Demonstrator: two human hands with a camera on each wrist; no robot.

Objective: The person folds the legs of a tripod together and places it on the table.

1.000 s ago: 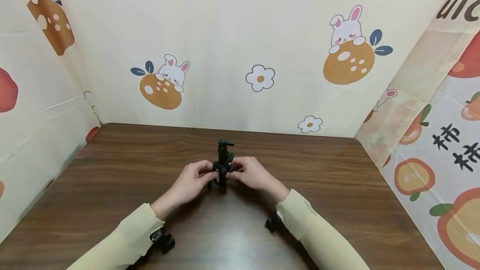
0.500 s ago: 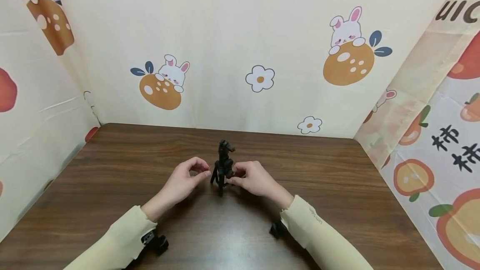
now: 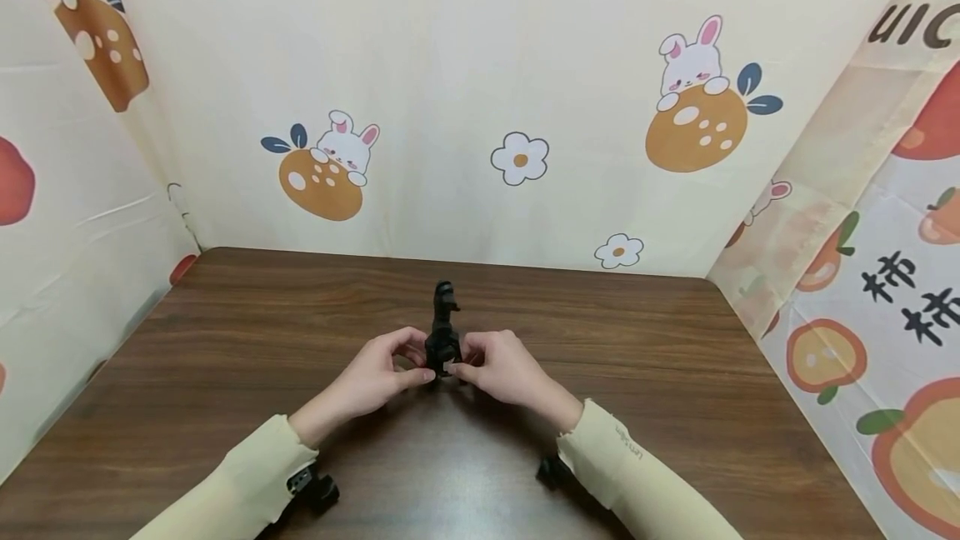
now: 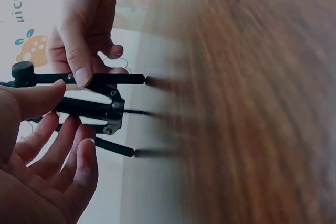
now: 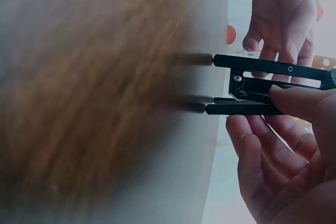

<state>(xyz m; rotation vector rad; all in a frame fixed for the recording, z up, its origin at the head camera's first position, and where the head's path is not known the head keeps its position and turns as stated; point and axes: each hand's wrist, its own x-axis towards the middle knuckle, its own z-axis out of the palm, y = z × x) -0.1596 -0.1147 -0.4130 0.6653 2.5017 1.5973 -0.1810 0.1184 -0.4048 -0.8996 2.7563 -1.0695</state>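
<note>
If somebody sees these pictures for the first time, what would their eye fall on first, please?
Probably the black mini tripod, held roughly upright at the wooden table, just below the centre of the head view, between the gripping left hand and right hand. Next come, most likely, the white cartoon rabbits peeking over orange fruits, printed on the cream backdrop behind the table.

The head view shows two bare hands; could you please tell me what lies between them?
A slim, black, three-legged tripod is between the left hand and the right hand, as the head view shows.
</note>
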